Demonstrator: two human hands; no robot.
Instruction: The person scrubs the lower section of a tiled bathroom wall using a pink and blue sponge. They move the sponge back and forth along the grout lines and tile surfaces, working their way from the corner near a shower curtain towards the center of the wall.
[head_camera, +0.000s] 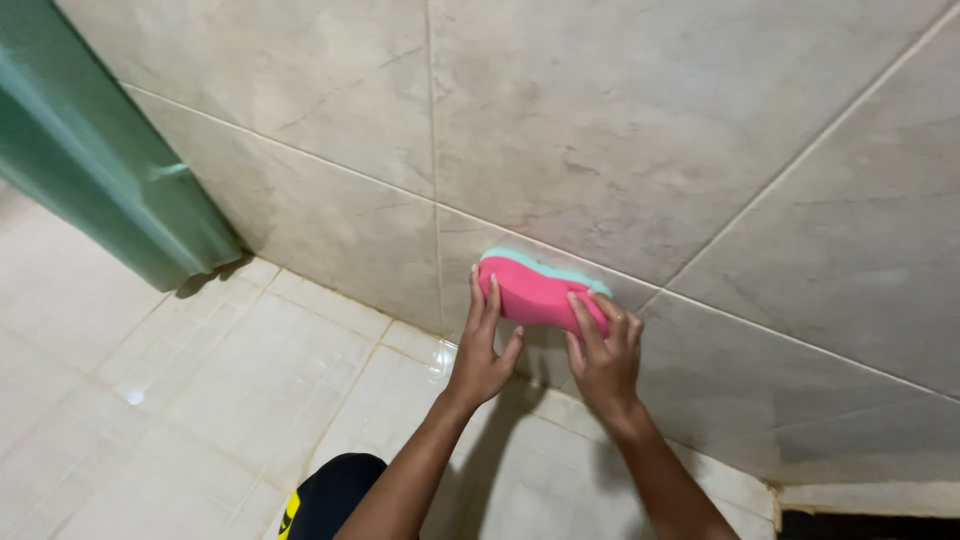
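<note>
A pink sponge (535, 291) with a teal scrubbing face is pressed flat against the beige tiled wall (620, 130), low down near the floor. My left hand (482, 352) grips the sponge's left end, fingers stretched up over it. Over the right end curl the fingers of my right hand (603, 355). Both forearms reach up from the bottom of the view.
A green door or panel (95, 160) stands at the left, meeting the wall at the corner. Pale square floor tiles (200, 380) spread below. My knee in dark shorts with a yellow mark (330, 495) shows at the bottom. A dark gap (865, 525) lies at the bottom right.
</note>
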